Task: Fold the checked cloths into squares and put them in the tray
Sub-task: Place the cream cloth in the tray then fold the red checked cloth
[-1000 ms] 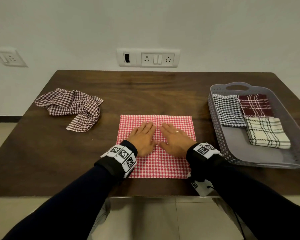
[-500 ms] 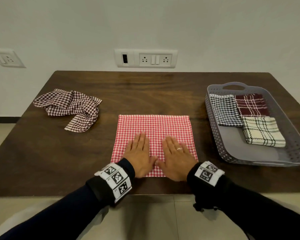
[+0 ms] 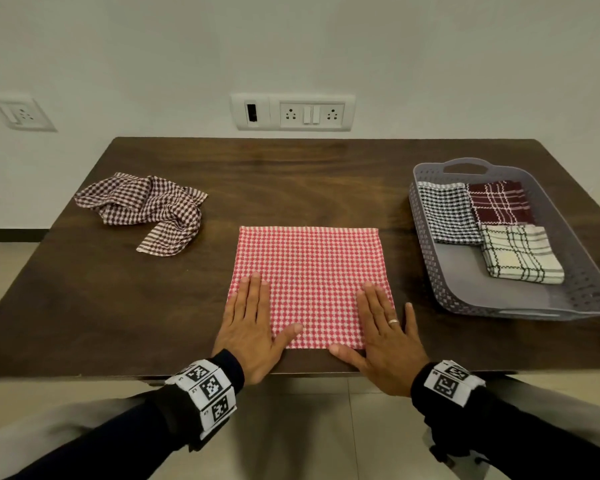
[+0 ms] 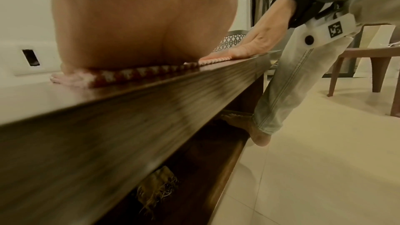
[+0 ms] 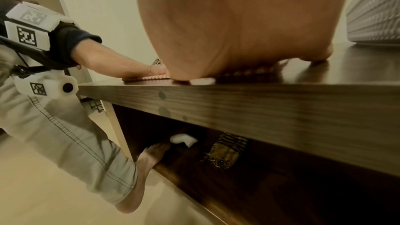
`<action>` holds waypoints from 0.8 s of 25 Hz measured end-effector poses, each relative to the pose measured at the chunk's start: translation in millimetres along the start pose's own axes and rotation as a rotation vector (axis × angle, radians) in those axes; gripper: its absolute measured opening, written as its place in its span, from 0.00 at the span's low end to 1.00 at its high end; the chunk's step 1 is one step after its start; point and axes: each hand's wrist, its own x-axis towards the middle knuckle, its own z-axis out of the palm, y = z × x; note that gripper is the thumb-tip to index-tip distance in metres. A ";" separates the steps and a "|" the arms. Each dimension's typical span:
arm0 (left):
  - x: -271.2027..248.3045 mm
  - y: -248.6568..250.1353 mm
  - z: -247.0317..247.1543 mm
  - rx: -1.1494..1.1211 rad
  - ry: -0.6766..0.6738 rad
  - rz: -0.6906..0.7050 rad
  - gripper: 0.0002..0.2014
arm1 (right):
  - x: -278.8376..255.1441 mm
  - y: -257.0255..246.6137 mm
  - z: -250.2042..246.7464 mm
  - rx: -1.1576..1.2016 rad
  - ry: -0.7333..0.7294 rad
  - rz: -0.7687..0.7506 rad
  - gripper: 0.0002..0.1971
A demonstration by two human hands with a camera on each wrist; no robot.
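A red checked cloth (image 3: 310,278) is spread flat on the wooden table (image 3: 291,181), near its front edge and just left of the grey tray (image 3: 568,265). The left hand (image 3: 250,329) is laid palm down on the cloth's near left corner, its fingers straight and close together, the thumb stretched across the cloth's front edge. The right hand (image 3: 383,336) is laid flat on the near right corner, fingers straight; its little finger is spread out onto the bare table beside the cloth, and a ring is seen on one finger. Nothing is gripped by either hand; the cloth is only pressed down.

In the left wrist view the left hand is seen flat against the cloth's edge, and the right hand (image 4: 255,47) is seen beyond it, also flat.

Left of the red cloth, and well apart from it, a brown checked cloth (image 3: 146,209) is left crumpled on the table. Three folded cloths are held in the tray: a black-and-white checked one (image 3: 447,213) at the far left, a dark red one (image 3: 499,202) just beside it, and a cream one with dark lines (image 3: 520,254) nearer the front. A socket panel (image 3: 293,111) is mounted on the wall behind the table.
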 end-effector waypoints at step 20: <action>-18.2 -77.9 -107.9 -0.636 -0.008 0.137 0.03 | -23.8 39.7 -84.5 0.823 0.119 -0.078 0.06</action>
